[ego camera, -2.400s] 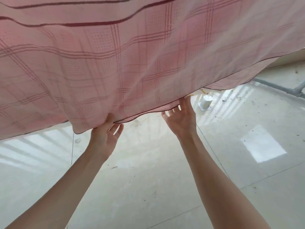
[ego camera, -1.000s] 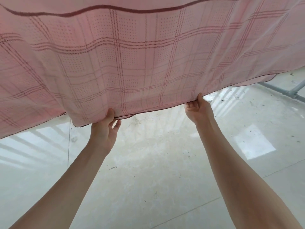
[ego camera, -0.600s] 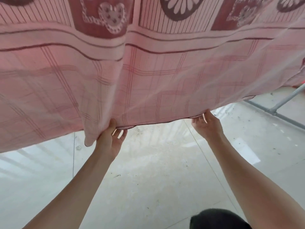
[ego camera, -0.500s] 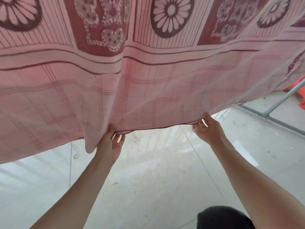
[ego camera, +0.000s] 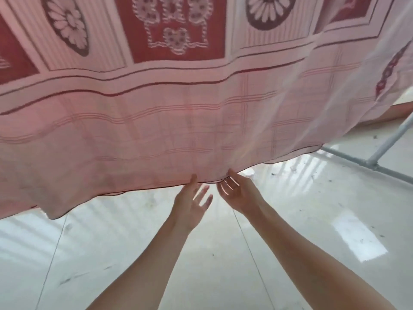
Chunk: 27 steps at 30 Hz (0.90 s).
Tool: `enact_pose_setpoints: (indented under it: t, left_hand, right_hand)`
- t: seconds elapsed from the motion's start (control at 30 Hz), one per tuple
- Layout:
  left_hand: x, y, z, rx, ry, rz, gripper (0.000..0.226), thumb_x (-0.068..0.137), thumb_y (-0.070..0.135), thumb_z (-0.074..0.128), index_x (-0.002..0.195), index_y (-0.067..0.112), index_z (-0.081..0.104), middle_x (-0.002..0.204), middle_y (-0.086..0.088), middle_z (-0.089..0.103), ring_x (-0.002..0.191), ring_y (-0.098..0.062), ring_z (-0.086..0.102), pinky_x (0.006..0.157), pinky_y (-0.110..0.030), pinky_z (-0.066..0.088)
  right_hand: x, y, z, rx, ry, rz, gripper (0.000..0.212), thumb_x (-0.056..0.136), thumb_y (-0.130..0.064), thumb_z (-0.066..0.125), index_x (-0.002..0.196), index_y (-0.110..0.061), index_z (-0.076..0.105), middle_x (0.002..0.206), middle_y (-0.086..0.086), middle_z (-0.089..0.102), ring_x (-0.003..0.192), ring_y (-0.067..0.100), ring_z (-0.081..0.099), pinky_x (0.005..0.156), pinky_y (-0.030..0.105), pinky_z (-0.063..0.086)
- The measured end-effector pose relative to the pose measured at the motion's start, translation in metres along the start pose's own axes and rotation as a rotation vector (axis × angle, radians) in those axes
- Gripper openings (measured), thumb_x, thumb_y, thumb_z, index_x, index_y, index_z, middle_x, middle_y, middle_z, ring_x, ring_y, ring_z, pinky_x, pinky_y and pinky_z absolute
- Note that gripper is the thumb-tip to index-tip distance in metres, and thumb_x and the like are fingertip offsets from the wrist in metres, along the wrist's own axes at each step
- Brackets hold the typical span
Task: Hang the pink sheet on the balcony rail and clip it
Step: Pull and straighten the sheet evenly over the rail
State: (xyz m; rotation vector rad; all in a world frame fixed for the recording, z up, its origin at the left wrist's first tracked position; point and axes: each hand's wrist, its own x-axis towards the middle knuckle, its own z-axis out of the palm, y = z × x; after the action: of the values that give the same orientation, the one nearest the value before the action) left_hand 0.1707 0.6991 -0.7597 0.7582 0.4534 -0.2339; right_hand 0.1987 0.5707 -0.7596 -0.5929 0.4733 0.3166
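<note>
Pink sheet (ego camera: 178,135) hanging across upper frame, dark-trimmed bottom hem sagging over glossy tiled floor (ego camera: 223,253). L hand (ego camera: 190,205) reaching up, fingers spread loose, thumb tip touching hem, not gripping. R hand (ego camera: 238,193) just beside it, palm up, fingers half-curled, fingertips at hem; can't tell if pinching. Metal pipe frame (ego camera: 377,157) standing at right.

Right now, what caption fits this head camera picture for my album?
Two open hands, left hand and right hand, reach up to the bottom hem of the hanging pink sheet.
</note>
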Motion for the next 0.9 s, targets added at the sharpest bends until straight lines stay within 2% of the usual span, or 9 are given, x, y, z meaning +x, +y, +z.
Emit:
enact_pose_setpoints:
  t: [0.07, 0.17, 0.27, 0.33, 0.47, 0.57, 0.63, 0.8, 0.9]
  left_hand:
    - [-0.001, -0.016, 0.018, 0.02, 0.025, 0.054, 0.017, 0.086, 0.023, 0.061, 0.102, 0.017, 0.059, 0.101, 0.003, 0.06, 0.1, -0.014, 0.058, 0.079, -0.031, 0.047]
    - [-0.001, -0.024, 0.03, 0.027, 0.102, 0.151, 0.011, 0.086, 0.018, 0.061, 0.098, 0.016, 0.06, 0.093, 0.002, 0.062, 0.093, -0.014, 0.06, 0.076, -0.027, 0.047]
    - [0.001, -0.023, 0.026, 0.01, 0.198, 0.212, 0.004, 0.089, 0.015, 0.056, 0.092, 0.015, 0.059, 0.089, 0.0, 0.061, 0.089, -0.014, 0.059, 0.077, -0.027, 0.047]
    - [0.004, -0.019, 0.021, 0.0, 0.253, 0.251, 0.003, 0.09, 0.014, 0.055, 0.091, 0.016, 0.057, 0.088, 0.0, 0.06, 0.088, -0.013, 0.058, 0.077, -0.026, 0.046]
    - [0.005, -0.015, 0.015, 0.041, 0.326, 0.274, 0.003, 0.091, 0.014, 0.055, 0.088, 0.015, 0.057, 0.079, 0.002, 0.062, 0.082, -0.013, 0.058, 0.074, -0.025, 0.047]
    - [0.005, -0.011, 0.014, 0.117, 0.356, 0.257, 0.001, 0.09, 0.013, 0.056, 0.089, 0.014, 0.056, 0.086, 0.001, 0.06, 0.083, -0.014, 0.06, 0.076, -0.025, 0.048]
    - [0.01, -0.006, 0.019, 0.205, 0.356, 0.229, 0.001, 0.091, 0.014, 0.056, 0.09, 0.014, 0.056, 0.086, 0.0, 0.061, 0.081, -0.014, 0.062, 0.075, -0.025, 0.049]
    - [0.025, -0.008, 0.029, 0.391, 0.22, 0.186, 0.005, 0.092, 0.014, 0.054, 0.092, 0.01, 0.057, 0.087, -0.004, 0.065, 0.085, -0.018, 0.064, 0.075, -0.026, 0.05]
    - [0.035, -0.012, 0.025, 0.306, 0.157, 0.253, 0.009, 0.092, 0.007, 0.052, 0.088, 0.011, 0.059, 0.083, 0.0, 0.067, 0.085, -0.017, 0.066, 0.077, -0.028, 0.052]
  right_hand:
    - [-0.004, -0.008, -0.008, -0.069, -0.039, 0.021, 0.013, 0.09, -0.011, 0.054, 0.08, -0.014, 0.061, 0.081, -0.001, 0.064, 0.089, 0.012, 0.058, 0.082, 0.029, 0.045]
    - [-0.006, -0.023, -0.017, -0.08, -0.149, 0.042, 0.01, 0.091, -0.022, 0.053, 0.086, -0.02, 0.062, 0.091, -0.004, 0.064, 0.099, 0.01, 0.057, 0.089, 0.03, 0.038]
    - [0.0, -0.036, -0.02, 0.067, -0.22, 0.079, 0.015, 0.089, -0.034, 0.055, 0.095, -0.021, 0.061, 0.102, -0.002, 0.063, 0.108, 0.014, 0.055, 0.1, 0.037, 0.037]
    - [0.007, -0.046, -0.023, 0.192, -0.233, 0.087, 0.017, 0.088, -0.034, 0.057, 0.098, -0.02, 0.06, 0.107, 0.001, 0.06, 0.114, 0.018, 0.053, 0.102, 0.041, 0.038]
    - [0.02, -0.065, -0.029, 0.308, -0.23, 0.084, 0.01, 0.09, -0.027, 0.056, 0.092, -0.018, 0.061, 0.103, 0.002, 0.056, 0.11, 0.019, 0.051, 0.1, 0.04, 0.039]
    - [0.028, -0.072, -0.03, 0.304, -0.167, 0.073, 0.009, 0.091, -0.021, 0.055, 0.088, -0.016, 0.061, 0.097, 0.0, 0.056, 0.101, 0.015, 0.053, 0.1, 0.036, 0.039]
    - [0.032, -0.075, -0.031, 0.294, -0.125, 0.031, 0.008, 0.091, -0.019, 0.055, 0.088, -0.015, 0.061, 0.094, -0.001, 0.057, 0.096, 0.014, 0.055, 0.093, 0.033, 0.043]
    - [0.037, -0.084, -0.039, 0.251, -0.079, -0.082, 0.01, 0.093, -0.017, 0.053, 0.091, -0.014, 0.062, 0.092, -0.001, 0.063, 0.093, 0.013, 0.058, 0.078, 0.032, 0.049]
    - [0.045, -0.096, -0.047, 0.216, -0.106, -0.129, 0.01, 0.093, -0.015, 0.053, 0.089, -0.011, 0.061, 0.081, -0.001, 0.069, 0.087, 0.013, 0.061, 0.073, 0.03, 0.055]
